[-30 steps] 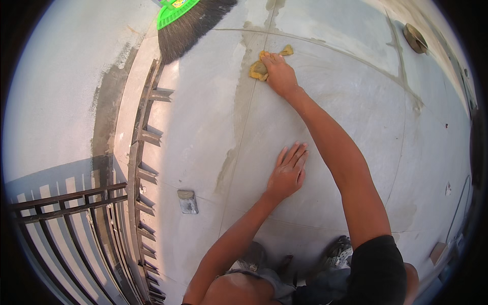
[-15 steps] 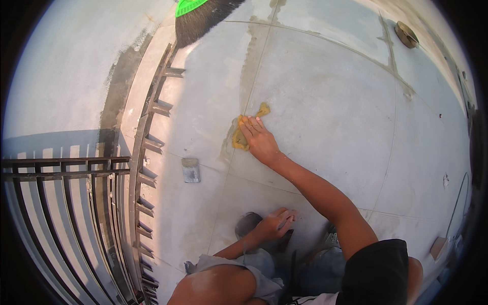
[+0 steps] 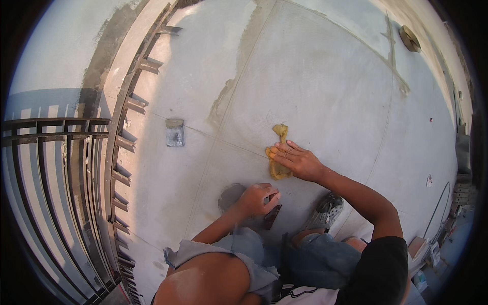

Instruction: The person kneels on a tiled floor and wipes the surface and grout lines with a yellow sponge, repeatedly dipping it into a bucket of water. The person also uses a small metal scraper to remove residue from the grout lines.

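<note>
My right hand [image 3: 300,161] lies with its fingers stretched over a damp, crumpled yellow cloth [image 3: 280,172], pressing it against the pale tiled floor [image 3: 315,86]. The cloth's loose end pokes out beyond the fingertips. Closer to my body, my left hand [image 3: 258,199] is curled closed low over the floor. Whatever it holds is hidden by the fingers. A dark reddish piece [image 3: 272,217] shows just below it; I cannot tell whether the hand grips this. Beside that wrist is a dark grey rounded shape [image 3: 230,197], partly covered.
A small grey block [image 3: 175,133] lies on the floor to the left. Beyond it runs a dark metal railing [image 3: 122,109] with short projecting brackets. My clog [image 3: 327,209] stands below the right forearm. A round brownish object [image 3: 409,38] sits far right, and a thin cable [image 3: 441,208] curves at the right.
My right hand has drawn the yellow cloth away from the smeared tile joint, rightward and closer to me. The view has shifted, and the green-and-black broom has nearly left it.
</note>
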The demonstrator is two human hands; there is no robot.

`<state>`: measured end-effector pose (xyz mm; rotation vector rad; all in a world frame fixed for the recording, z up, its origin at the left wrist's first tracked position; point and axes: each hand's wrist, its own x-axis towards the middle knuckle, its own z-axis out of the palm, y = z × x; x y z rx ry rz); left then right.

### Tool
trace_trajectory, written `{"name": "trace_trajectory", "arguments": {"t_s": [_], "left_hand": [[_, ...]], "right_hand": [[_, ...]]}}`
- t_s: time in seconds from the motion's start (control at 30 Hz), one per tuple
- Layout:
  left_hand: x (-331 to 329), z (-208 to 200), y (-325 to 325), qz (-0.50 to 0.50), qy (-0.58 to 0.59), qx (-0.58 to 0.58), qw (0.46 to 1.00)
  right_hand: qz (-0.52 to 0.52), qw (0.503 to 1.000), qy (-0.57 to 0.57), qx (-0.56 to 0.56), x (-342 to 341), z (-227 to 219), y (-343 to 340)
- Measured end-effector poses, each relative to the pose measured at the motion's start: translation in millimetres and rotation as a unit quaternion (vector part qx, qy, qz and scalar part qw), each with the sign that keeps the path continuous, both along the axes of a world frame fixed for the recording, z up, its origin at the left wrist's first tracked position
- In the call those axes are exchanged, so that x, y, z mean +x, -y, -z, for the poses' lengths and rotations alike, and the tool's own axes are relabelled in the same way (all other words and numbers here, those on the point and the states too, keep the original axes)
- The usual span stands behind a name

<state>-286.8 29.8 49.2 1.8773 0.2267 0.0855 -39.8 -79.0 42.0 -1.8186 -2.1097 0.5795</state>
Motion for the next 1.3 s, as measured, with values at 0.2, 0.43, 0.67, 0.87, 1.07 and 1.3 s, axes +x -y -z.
{"name": "trace_trajectory", "arguments": {"t_s": [0.2, 0.43, 0.67, 0.87, 1.07, 1.3], "left_hand": [[8, -5, -2, -0.032, 0.023, -0.024, 0.999], [10, -8, -5, -0.064, 0.002, -0.057, 0.996], [8, 4, 0, -0.089, -0.021, -0.084, 0.992], [7, -7, -8, -0.093, -0.048, -0.087, 0.991], [11, 1, -9, -0.093, -0.069, -0.055, 0.992], [4, 2, -18, -0.042, -0.092, -0.003, 0.995]], "right_hand": [[-0.041, 0.988, 0.083, -0.127, 90, -51, 161], [0.362, 0.893, -0.091, -0.253, 150, -80, 169], [0.398, 0.723, -0.498, -0.265, 111, -80, -7], [0.378, 0.652, -0.628, -0.194, 61, -64, -40], [0.387, 0.572, -0.648, -0.322, 81, -109, 13], [0.480, 0.634, -0.286, -0.534, 116, -304, 209]]}}
